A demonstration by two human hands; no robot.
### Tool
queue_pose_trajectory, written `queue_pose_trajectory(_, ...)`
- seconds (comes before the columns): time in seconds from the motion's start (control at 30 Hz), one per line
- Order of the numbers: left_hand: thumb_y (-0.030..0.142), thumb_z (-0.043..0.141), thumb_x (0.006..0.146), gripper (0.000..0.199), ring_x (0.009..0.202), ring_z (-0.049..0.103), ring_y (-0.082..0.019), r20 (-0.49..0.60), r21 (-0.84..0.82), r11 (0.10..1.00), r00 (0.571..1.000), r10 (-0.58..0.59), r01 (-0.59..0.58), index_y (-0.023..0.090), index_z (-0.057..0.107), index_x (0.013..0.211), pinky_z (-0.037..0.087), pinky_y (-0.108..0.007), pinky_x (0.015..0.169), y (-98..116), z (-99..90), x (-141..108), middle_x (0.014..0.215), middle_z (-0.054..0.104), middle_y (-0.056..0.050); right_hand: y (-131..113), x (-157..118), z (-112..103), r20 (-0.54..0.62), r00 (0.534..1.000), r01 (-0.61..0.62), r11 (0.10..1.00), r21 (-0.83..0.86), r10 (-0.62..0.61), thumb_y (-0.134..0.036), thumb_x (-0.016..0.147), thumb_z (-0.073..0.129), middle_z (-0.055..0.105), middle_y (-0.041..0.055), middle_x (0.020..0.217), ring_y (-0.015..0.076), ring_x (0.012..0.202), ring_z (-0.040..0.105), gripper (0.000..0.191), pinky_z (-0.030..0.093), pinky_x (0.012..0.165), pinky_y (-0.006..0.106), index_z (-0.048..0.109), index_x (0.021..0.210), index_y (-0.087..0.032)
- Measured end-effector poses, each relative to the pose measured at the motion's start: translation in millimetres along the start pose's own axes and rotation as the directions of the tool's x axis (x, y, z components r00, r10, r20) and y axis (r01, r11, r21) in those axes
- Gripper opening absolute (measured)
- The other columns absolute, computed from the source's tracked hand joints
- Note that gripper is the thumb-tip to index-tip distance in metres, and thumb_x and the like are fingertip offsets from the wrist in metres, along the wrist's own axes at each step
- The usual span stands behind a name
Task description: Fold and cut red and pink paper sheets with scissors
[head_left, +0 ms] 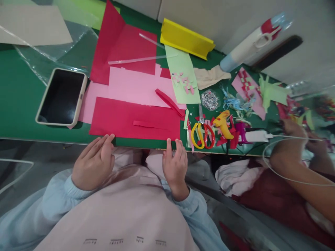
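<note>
My left hand point(94, 160) rests at the front edge of the green table point(15, 94), fingers stretched out and nothing held. Its fingertips are near the lower left corner of a red paper sheet point(117, 116). My right hand point(176, 164) is by the sheet's lower right corner, fingers extended, also holding nothing. A narrow red strip point(149, 124) lies on this sheet, and a folded red strip point(169, 103) crosses its upper right part. Behind it are pink paper point(141, 85) and a folded red sheet point(133, 42).
A phone point(61, 97) lies left. Scissors point(201, 122), a yellow glue gun point(223, 123), paper scraps and a dish of small beads point(209, 99) are right. A bottle point(246, 45) stands behind. Another person's arm point(290, 153) reaches in at the far right.
</note>
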State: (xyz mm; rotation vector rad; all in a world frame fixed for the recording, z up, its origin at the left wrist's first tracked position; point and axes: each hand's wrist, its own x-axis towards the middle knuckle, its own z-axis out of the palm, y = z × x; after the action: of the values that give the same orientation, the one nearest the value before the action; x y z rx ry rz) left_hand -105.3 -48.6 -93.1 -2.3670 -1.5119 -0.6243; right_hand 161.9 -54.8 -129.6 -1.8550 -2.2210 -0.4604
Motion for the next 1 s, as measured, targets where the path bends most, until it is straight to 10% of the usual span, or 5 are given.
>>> queue_pose_trajectory(0.2, 0.011, 0.043, 0.091, 0.043, 0.109, 0.070, -0.026, 0.110, -0.005, 0.991, 0.985, -0.133, 0.134, 0.007, 0.051, 0.133, 0.057, -0.044, 0.102, -11.4, -8.3, -8.6, 0.117, 0.073, -0.014, -0.3, 0.7, -0.5, -0.009, 1.000, 0.006, 1.000, -0.021, -0.006, -0.020, 0.095, 0.051, 0.053, 0.0209, 0.137, 0.0305, 0.131, 0.048, 0.044, 0.049, 0.101, 0.046, 0.054, 0.139, -0.014)
queue_pose_trajectory(0.63, 0.011, 0.054, 0.087, 0.031, 0.121, 0.064, -0.026, 0.062, -0.112, 0.994, 0.998, -0.003, 0.010, 0.013, 0.061, 0.117, 0.047, -0.042, 0.113, -23.1, -2.7, -30.8, 0.137, 0.063, -0.012, 1.4, 2.0, -5.4, 0.055, 0.998, 0.032, 0.999, -0.034, -0.031, -0.030, 0.098, 0.050, 0.050, 0.0234, 0.139, 0.0333, 0.129, 0.047, 0.047, 0.047, 0.100, 0.047, 0.053, 0.140, -0.011)
queue_pose_trajectory(1.0, 0.011, 0.063, 0.084, 0.032, 0.076, 0.067, -0.022, -0.072, -0.168, 0.975, 0.988, 0.134, -0.144, 0.017, 0.062, 0.115, 0.056, -0.035, 0.076, -25.2, -8.7, -33.8, 0.080, 0.071, -0.005, 12.6, 12.4, -22.0, 0.084, 0.993, 0.078, 0.994, 0.077, -0.085, -0.030, 0.100, 0.044, 0.051, 0.0223, 0.135, 0.0302, 0.126, 0.048, 0.044, 0.045, 0.100, 0.046, 0.056, 0.138, -0.010)
